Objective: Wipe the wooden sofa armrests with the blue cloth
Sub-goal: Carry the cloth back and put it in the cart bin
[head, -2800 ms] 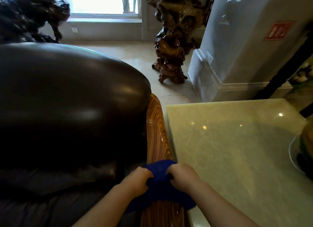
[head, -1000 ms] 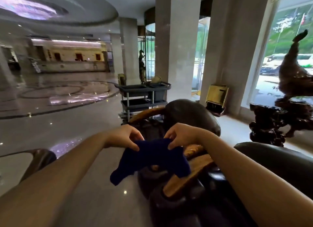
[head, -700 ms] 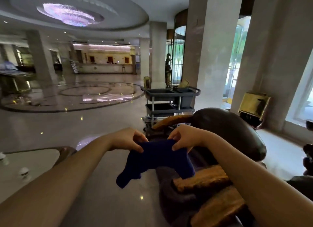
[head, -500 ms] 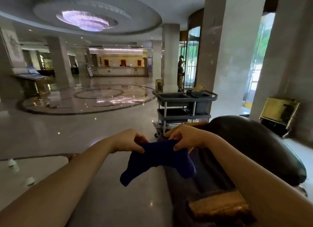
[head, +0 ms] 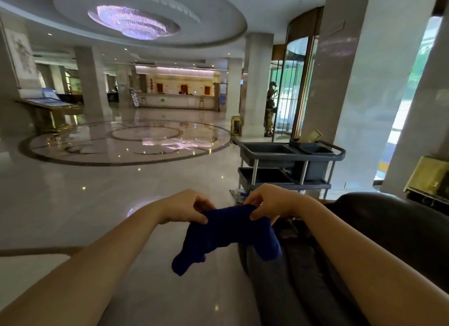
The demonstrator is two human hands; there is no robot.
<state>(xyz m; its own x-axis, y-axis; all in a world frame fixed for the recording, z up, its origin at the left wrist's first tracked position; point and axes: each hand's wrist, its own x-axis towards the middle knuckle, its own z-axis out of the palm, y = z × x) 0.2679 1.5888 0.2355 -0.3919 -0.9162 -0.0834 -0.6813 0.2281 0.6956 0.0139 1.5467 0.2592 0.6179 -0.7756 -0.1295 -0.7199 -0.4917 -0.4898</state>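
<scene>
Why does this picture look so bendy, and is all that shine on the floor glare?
Head view: the wide lens bows the pillar and stretches both forearms at the bottom edge. Head view: yes, the polished floor mirrors the chandelier and small ceiling lights as bright spots. Head view: the blue cloth, pinched by the left hand and right hand, looks soft, and the dark sofa shows little detail.

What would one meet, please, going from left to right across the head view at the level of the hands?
Left hand → blue cloth → right hand → dark sofa back. Both hands pinch the cloth's top edge, holding it up in the air.
</scene>
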